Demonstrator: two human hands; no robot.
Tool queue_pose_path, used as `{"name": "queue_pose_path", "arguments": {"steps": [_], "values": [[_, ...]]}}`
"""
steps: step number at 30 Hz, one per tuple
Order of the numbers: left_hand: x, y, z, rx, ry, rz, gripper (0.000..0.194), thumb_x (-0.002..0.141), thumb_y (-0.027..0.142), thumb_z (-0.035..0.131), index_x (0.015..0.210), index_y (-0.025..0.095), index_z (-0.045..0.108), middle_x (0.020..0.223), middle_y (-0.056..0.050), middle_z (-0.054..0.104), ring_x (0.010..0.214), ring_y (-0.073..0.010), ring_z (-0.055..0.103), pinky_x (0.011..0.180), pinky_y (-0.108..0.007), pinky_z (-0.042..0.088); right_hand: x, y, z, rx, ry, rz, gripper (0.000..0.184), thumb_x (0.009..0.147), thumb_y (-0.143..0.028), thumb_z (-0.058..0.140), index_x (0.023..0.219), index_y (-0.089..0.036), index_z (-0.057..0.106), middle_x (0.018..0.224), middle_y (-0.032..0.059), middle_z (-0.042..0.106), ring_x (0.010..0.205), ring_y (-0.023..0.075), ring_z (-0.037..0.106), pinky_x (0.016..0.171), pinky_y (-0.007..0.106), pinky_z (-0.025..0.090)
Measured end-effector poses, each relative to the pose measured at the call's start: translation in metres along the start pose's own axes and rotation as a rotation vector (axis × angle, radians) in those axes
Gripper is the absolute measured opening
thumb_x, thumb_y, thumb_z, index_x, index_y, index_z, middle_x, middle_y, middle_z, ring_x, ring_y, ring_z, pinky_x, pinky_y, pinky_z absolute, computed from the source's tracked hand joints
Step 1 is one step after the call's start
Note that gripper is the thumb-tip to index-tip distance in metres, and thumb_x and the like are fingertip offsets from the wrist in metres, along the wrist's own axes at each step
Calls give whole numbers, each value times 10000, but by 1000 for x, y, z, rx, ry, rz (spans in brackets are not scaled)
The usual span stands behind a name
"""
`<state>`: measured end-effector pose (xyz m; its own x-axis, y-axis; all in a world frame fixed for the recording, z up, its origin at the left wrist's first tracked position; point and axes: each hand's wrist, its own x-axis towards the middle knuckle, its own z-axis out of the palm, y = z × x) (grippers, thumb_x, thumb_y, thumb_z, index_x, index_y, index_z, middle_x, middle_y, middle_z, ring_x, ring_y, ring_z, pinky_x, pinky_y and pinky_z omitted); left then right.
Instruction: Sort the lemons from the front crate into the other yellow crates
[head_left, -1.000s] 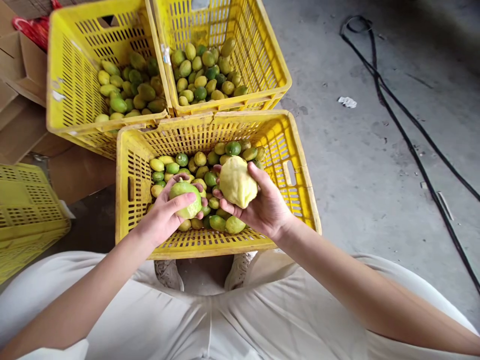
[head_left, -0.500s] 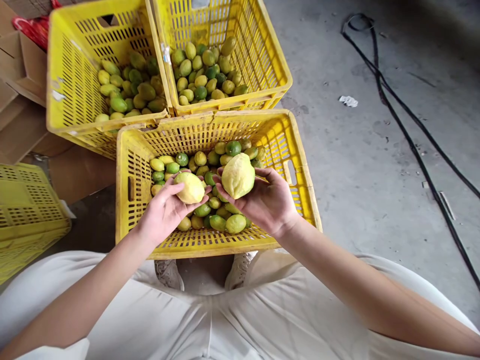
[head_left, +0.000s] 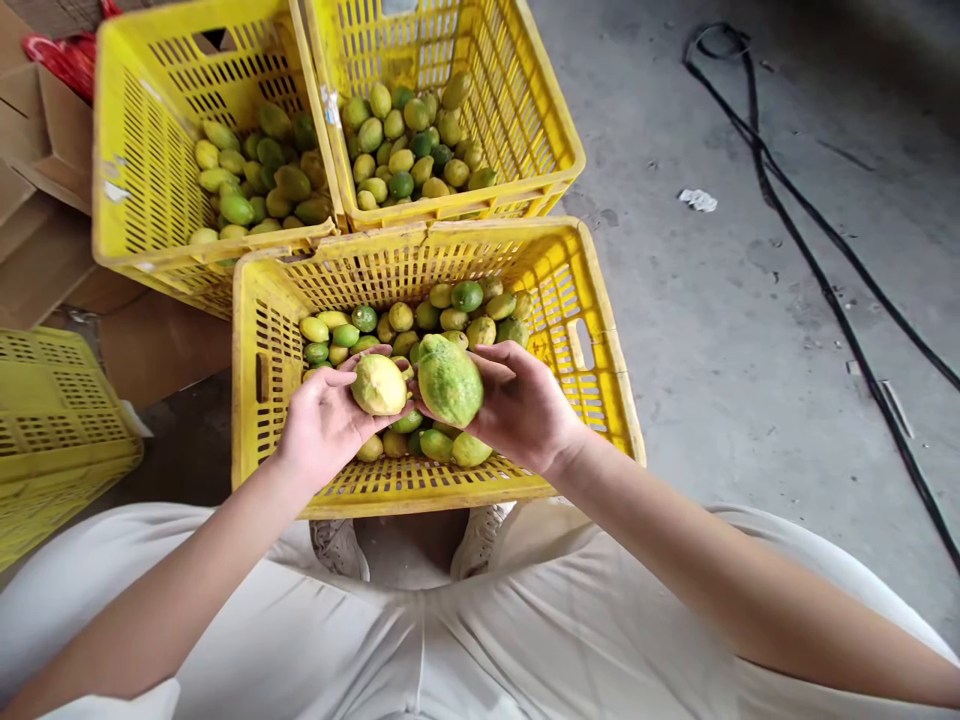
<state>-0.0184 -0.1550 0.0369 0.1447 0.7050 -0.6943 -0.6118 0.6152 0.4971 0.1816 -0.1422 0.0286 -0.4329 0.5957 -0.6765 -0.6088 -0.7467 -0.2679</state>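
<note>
My left hand point(head_left: 319, 425) cups a small yellowish lemon point(head_left: 379, 385) above the near yellow crate point(head_left: 247, 400). My right hand point(head_left: 525, 410) grips a larger lemon point(head_left: 448, 381) whose green side now faces up. The two fruits almost touch, held side by side over the crate's pile of green and yellow lemons point(head_left: 442, 310). Both hands are closed round their fruit.
Two more yellow crates point(head_left: 135, 130) point(head_left: 525, 100) with lemons stand behind the near one. An upturned yellow crate point(head_left: 52, 420) and cardboard point(head_left: 45, 130) lie at left. Black cables point(head_left: 810, 250) cross the concrete floor at right. My white-trousered knees flank the crate.
My right hand has turned its large lemon from the pale yellow side to the green side and brought it left. The left hand's lemon was also rotated and lifted slightly.
</note>
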Motion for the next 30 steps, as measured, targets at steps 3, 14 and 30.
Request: {"name": "queue_pose_path", "arguments": {"steps": [3, 14, 30], "values": [[0, -1, 0, 47, -24, 45, 517, 811, 123, 609, 1321, 188, 661, 1126, -85, 780, 1125, -250, 740, 947, -397, 639, 1, -3, 1, 13, 14, -23, 421, 832, -194, 494, 1189, -161, 716, 1042, 95, 821, 1086, 284, 768, 974, 456, 634], [5, -6, -8, 143, -89, 71, 388, 709, 273, 931, 1001, 226, 678, 965, 22, 686, 827, -136, 688, 703, -261, 610, 2, 6, -2, -55, 86, -51, 54, 902, -247, 739, 942, -214, 724, 874, 11, 795, 732, 158, 744, 680, 245, 647], [7, -4, -4, 98, -48, -52, 246, 913, 346, 673, 1097, 191, 718, 997, -81, 779, 808, -211, 769, 681, -299, 633, 2, 0, -2, 5, -51, -98, 223, 827, -289, 660, 1022, -187, 697, 950, 108, 805, 1043, 315, 779, 917, 467, 675]]}}
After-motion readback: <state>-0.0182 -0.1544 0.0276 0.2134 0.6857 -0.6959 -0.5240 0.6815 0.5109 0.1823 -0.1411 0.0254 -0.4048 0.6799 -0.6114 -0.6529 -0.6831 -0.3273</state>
